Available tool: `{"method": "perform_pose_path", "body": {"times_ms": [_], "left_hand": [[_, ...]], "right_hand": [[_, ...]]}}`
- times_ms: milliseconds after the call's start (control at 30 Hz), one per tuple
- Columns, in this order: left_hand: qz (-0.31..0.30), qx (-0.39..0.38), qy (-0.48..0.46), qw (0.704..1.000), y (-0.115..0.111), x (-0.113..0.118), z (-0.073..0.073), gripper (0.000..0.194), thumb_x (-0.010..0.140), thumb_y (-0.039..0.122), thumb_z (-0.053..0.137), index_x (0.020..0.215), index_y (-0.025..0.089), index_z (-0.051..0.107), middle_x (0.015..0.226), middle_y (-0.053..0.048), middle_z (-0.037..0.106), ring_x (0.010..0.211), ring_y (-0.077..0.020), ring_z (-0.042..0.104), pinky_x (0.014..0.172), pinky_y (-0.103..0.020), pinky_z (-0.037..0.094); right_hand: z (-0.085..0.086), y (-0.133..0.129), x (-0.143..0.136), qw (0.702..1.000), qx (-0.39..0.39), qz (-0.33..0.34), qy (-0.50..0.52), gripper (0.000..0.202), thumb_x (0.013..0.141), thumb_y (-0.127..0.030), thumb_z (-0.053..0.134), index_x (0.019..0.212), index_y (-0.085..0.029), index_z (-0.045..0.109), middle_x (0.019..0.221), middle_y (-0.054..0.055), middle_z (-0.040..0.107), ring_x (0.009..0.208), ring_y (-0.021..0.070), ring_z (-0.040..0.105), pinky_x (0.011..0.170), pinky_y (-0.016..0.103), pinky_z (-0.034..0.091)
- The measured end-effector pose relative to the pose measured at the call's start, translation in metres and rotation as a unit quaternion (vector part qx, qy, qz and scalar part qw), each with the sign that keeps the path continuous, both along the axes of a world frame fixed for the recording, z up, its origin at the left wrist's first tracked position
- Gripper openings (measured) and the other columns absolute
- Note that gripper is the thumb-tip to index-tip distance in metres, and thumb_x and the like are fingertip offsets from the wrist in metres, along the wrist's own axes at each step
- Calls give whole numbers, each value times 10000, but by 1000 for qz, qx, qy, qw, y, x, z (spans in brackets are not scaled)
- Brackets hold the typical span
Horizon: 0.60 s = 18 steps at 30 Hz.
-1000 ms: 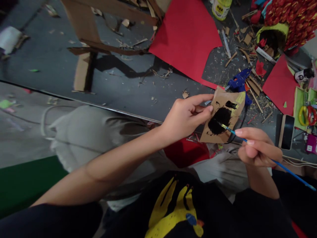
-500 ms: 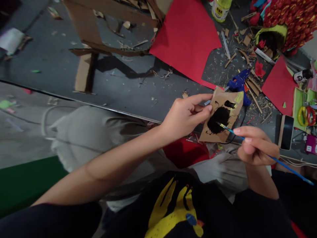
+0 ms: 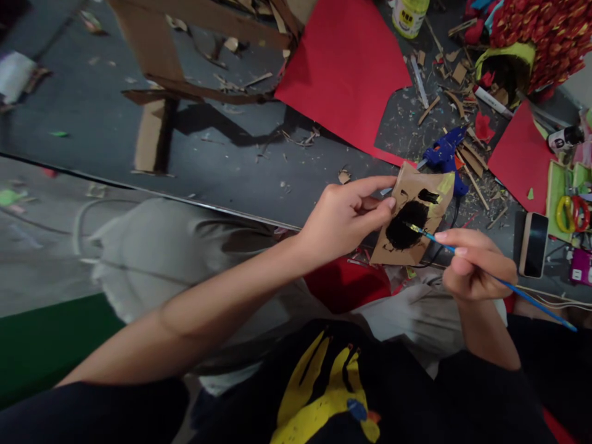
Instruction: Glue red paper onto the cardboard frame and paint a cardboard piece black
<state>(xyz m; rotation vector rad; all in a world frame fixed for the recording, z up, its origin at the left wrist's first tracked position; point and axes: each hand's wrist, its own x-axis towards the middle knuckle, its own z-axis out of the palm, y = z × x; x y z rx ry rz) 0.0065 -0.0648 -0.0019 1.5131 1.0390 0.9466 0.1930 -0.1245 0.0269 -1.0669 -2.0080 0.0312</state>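
Note:
My left hand (image 3: 350,213) pinches the left edge of a small piece of brown cardboard (image 3: 383,251), thumb on top. A large wet-looking black paint patch (image 3: 407,231) covers its middle, with smaller black marks above and a yellowish smear at the upper right corner. Between the thumb and fingers of my right hand (image 3: 478,265) is a thin blue paintbrush (image 3: 531,299). Its bristle end lies over the black patch, and the handle slants down to the right. Just beyond the cardboard rests a blue glue gun (image 3: 444,154).
Red paper sheets (image 3: 345,80) cover part of the dark table (image 3: 240,160). Cardboard strips (image 3: 155,132) stand at left, with scraps strewn about. A yellow-lidded glue bottle (image 3: 409,17) is at the back. A phone (image 3: 534,245) and scissors (image 3: 573,214) lie at right.
The brush tip has shifted slightly up over the black patch, and my right hand has moved a little up and left. My left hand keeps its grip on the cardboard.

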Motion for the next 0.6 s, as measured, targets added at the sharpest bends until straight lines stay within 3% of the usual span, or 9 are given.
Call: {"method": "perform_pose_path", "body": {"times_ms": [133,400,600], "left_hand": [[0,0,4,1000,-1,0,0,347,802,326,521,1070,147,651,587,15,654,509,-98,572,463,-154,450],[2,2,-1,1000,0,-1,1,325,801,303,532,1059,150,657,593,10,659,518,-101,581,458,-154,450],[1,1,9,1000,0,0,1,349,795,316,533,1068,136,656,585,3,664,499,-103,569,443,-160,442]], "right_hand": [[-3,9,0,991,122,-38,36,69,885,-263,517,888,-194,511,792,1,680,684,122,671,558,254,557],[1,-2,6,997,57,-45,-22,139,911,-374,442,862,-245,459,727,-16,666,616,127,664,508,264,563],[-2,5,4,993,102,-51,-16,101,884,-320,521,884,-227,481,800,-23,681,681,110,676,561,243,573]]}}
